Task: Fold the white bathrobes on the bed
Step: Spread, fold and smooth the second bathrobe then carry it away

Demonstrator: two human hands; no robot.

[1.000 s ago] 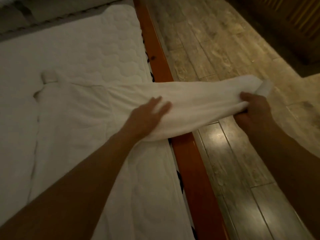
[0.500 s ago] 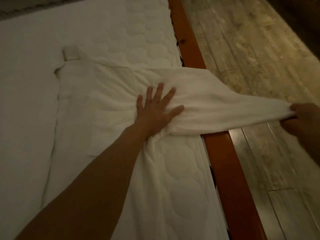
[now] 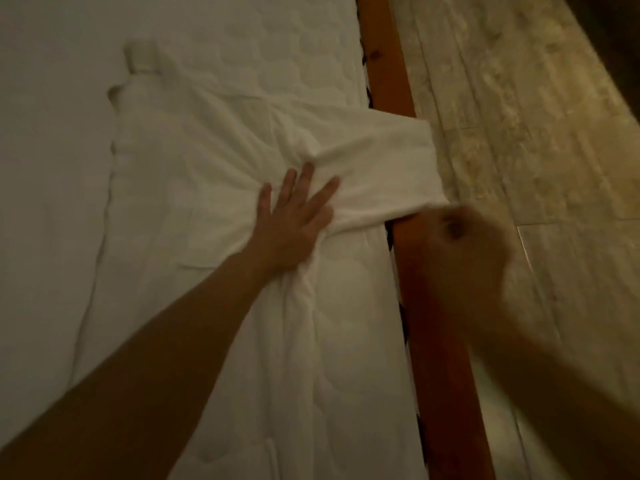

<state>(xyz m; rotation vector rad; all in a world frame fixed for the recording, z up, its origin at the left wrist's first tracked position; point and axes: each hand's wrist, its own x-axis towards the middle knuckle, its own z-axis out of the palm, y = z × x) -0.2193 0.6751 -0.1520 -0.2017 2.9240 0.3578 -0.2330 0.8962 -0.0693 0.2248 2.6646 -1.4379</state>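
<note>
Right hand nearest, over the wooden side rail at the bed's right edge; motion-blurred, fingers look curled, just beside the sleeve cuff; whether it grips cloth I cannot tell. Left hand flat, fingers spread, pressing the bathrobe where the sleeve joins the body. Robe lies lengthwise on the bed, near its right edge; sleeve crosses the rail, cuff overhanging the floor; collar toward the far end. Judgement: thick soft terry, limp, fairly heavy, not slippery; bunches under the palm; best taken at the cuff with the shoulder seam pinned, then laid across the body.
</note>
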